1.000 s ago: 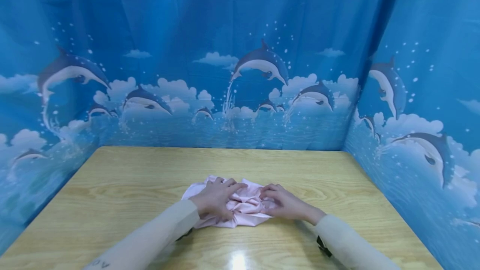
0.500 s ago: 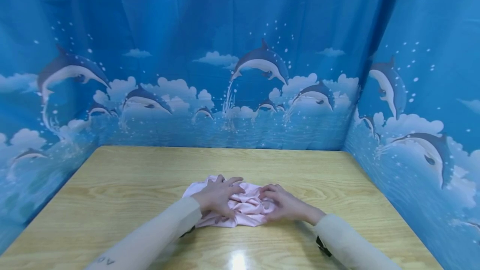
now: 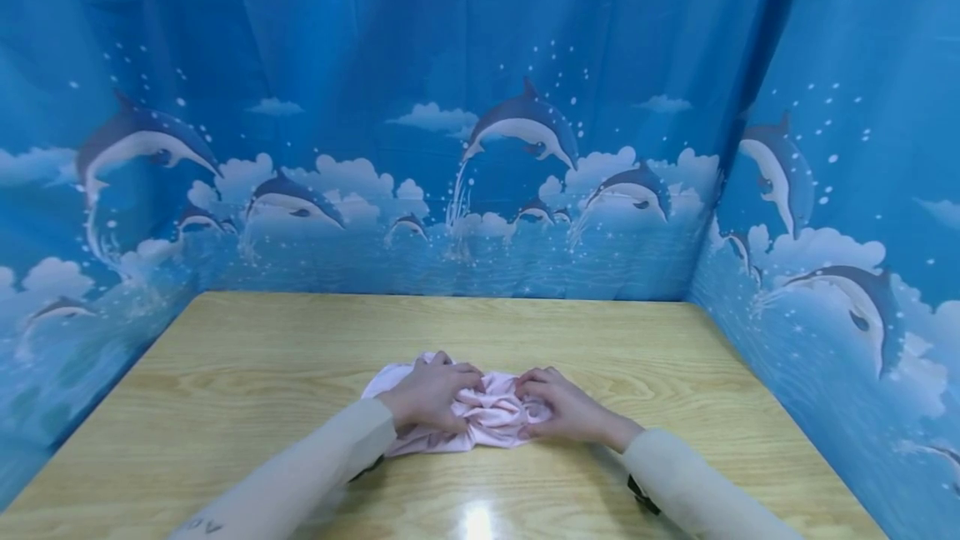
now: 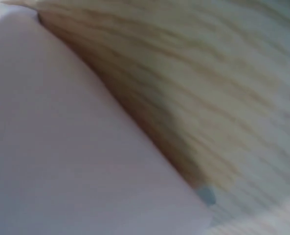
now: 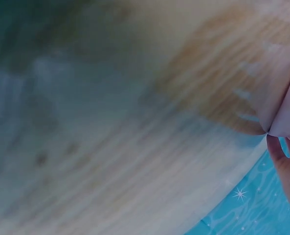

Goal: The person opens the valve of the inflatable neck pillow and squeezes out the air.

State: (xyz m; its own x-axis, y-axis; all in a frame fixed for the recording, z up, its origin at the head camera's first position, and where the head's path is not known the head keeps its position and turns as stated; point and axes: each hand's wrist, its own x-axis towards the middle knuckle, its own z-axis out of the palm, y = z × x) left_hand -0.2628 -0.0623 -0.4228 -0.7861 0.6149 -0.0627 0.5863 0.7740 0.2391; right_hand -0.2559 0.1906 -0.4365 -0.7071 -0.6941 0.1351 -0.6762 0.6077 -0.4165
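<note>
Looks like staged recording booth, not lived-in room: light wooden table with grain pattern [image 3: 247,373] enclosed on three sides by blue plastic curtain printed with dolphins and clouds [image 3: 450,148].

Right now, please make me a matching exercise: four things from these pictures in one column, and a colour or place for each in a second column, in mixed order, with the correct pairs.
Column one:
1. crumpled cloth
2. table
3. curtain
4. left hand

Column two:
A. blue, printed with dolphins and clouds
B. on the left part of the cloth, fingers curled into its folds
C. pale pink, bunched at the near middle of the table
D. light wood grain

Pairs: 1-C, 2-D, 3-A, 4-B
</note>
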